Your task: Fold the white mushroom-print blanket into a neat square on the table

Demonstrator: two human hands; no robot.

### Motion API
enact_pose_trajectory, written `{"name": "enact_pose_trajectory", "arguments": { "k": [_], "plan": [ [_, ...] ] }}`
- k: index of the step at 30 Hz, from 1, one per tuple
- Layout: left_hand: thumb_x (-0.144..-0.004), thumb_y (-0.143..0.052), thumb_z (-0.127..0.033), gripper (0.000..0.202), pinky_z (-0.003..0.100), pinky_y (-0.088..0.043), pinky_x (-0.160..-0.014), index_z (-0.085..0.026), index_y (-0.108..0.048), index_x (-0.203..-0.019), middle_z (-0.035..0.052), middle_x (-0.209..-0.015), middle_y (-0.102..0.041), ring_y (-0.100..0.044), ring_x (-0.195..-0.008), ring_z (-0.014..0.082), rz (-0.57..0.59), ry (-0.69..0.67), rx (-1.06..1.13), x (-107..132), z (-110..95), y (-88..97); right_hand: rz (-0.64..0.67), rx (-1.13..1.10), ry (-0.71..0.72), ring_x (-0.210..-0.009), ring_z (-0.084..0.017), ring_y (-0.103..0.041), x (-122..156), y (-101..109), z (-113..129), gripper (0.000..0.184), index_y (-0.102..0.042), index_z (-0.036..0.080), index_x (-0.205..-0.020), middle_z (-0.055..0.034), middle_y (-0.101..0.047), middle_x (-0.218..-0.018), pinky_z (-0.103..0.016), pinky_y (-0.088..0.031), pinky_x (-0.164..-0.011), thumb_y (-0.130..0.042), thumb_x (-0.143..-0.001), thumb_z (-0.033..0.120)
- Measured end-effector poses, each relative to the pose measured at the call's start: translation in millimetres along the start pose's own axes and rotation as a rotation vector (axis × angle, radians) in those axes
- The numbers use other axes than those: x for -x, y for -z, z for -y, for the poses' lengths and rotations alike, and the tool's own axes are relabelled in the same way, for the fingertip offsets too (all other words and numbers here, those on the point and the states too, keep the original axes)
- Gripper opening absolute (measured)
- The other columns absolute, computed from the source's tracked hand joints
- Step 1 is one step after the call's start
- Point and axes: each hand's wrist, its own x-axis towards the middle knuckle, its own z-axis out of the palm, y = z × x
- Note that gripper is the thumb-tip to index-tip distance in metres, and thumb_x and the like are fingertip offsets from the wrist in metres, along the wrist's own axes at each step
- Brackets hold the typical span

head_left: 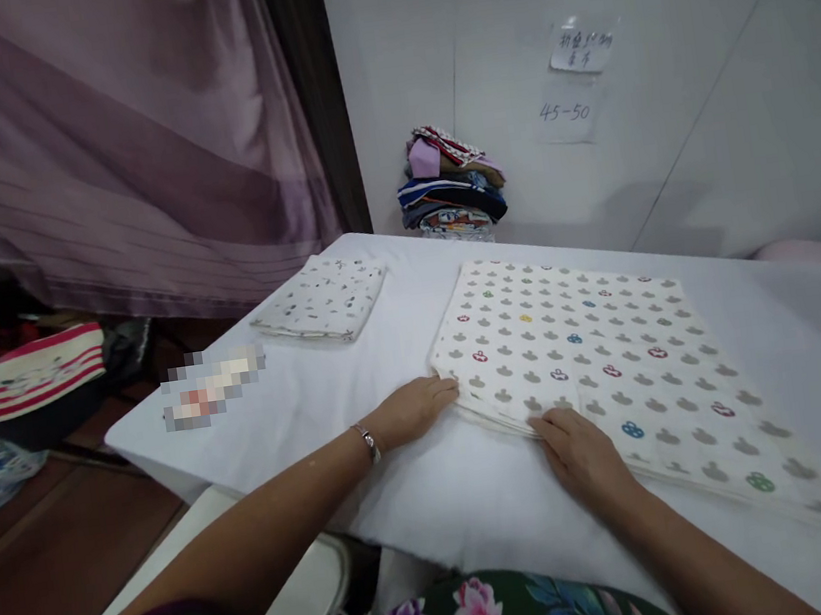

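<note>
A folded white cloth (598, 353) printed with grey and coloured mushroom-like shapes lies flat on the white-covered table (362, 395). My left hand (416, 410), with a bracelet at the wrist, grips its near left corner, fingers together over the top. Farther right along the same near edge, my right hand (578, 447) pinches the cloth between thumb and fingers. Several layers show at the edge between the hands. My thumbs are partly hidden. To the left lies a smaller folded white cloth (326, 298) with small dark prints, apart from both hands.
A blurred-out item (213, 386) lies near the table's left edge. Behind the table is a stack of folded fabrics (451, 186) against the wall. A purple curtain (130, 133) hangs at left, above a striped red and white item (33, 372). A white chair (297, 595) stands below.
</note>
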Motion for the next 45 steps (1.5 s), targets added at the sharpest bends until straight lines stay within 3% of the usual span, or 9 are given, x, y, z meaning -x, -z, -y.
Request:
{"name": "enact_pose_trajectory", "arguments": {
  "k": [8, 15, 21, 28, 36, 41, 45],
  "plan": [
    [-0.09, -0.033, -0.013, 0.03, 0.033, -0.039, -0.09, -0.019, -0.051, -0.113, 0.0068, -0.12, -0.055, -0.05, -0.108, 0.0171, -0.032, -0.009, -0.039, -8, 4, -9.4, 0.008, -0.013, 0.004, -0.083, -0.019, -0.052, 0, 1, 1, 0.029, -0.058, 0.015, -0.106, -0.0094, -0.058, -0.09, -0.03, -0.044, -0.07, -0.039, -0.086, 0.011],
    [-0.089, -0.032, -0.01, 0.028, 0.034, -0.04, -0.09, -0.015, -0.052, -0.108, 0.0084, -0.115, -0.057, -0.052, -0.104, 0.0177, -0.071, -0.028, -0.082, -9, 6, -6.9, -0.037, -0.025, 0.026, -0.085, -0.019, -0.053, 2, -1, -4, 0.032, -0.054, 0.016, -0.113, -0.0097, -0.058, -0.094, -0.03, -0.045, -0.071, -0.039, -0.086, 0.012],
    [-0.077, -0.038, -0.002, 0.036, 0.033, -0.04, -0.093, -0.014, -0.052, -0.107, 0.0091, -0.114, -0.058, -0.052, -0.105, 0.0181, -0.051, -0.034, -0.009, -7, 1, 1.8, -0.049, -0.033, 0.018, -0.086, -0.019, -0.055, 1, -2, -5, 0.031, -0.055, 0.018, -0.112, -0.0094, -0.059, -0.096, -0.029, -0.046, -0.071, -0.039, -0.086, 0.013],
    [-0.076, -0.051, -0.022, 0.031, 0.037, -0.037, -0.095, -0.015, -0.05, -0.106, 0.0108, -0.115, -0.056, -0.05, -0.108, 0.0226, -0.01, 0.078, 0.053, -5, -13, 3.0, -0.009, -0.07, 0.001, -0.084, -0.02, -0.054, -1, 2, -2, 0.031, -0.057, 0.019, -0.111, -0.0081, -0.059, -0.093, -0.03, -0.045, -0.071, -0.038, -0.086, 0.015],
    [-0.075, -0.055, -0.028, 0.022, 0.037, -0.04, -0.087, -0.017, -0.052, -0.093, 0.0086, -0.101, -0.057, -0.053, -0.098, 0.0237, 0.009, 0.212, 0.0, -17, -22, -5.0, -0.019, -0.077, -0.009, -0.086, -0.02, -0.055, 0, 0, -4, 0.031, -0.058, 0.018, -0.11, -0.0088, -0.059, -0.096, -0.03, -0.046, -0.071, -0.038, -0.087, 0.016],
    [-0.075, -0.049, -0.014, 0.015, 0.036, -0.042, -0.084, -0.015, -0.053, -0.09, 0.0098, -0.097, -0.058, -0.052, -0.094, 0.0233, 0.018, 0.24, -0.115, -20, -28, -8.9, -0.035, -0.09, -0.025, -0.087, -0.019, -0.055, 1, -3, -7, 0.031, -0.056, 0.017, -0.111, -0.0094, -0.059, -0.097, -0.029, -0.047, -0.07, -0.037, -0.086, 0.016],
    [-0.076, -0.039, -0.002, 0.024, 0.034, -0.042, -0.083, -0.015, -0.053, -0.09, 0.0088, -0.096, -0.058, -0.053, -0.093, 0.0205, -0.01, 0.241, -0.163, -18, -27, -10.6, -0.029, -0.096, -0.026, -0.088, -0.019, -0.055, 2, -2, -7, 0.03, -0.055, 0.018, -0.112, -0.0091, -0.059, -0.098, -0.029, -0.047, -0.072, -0.037, -0.087, 0.017]
  ]
}}
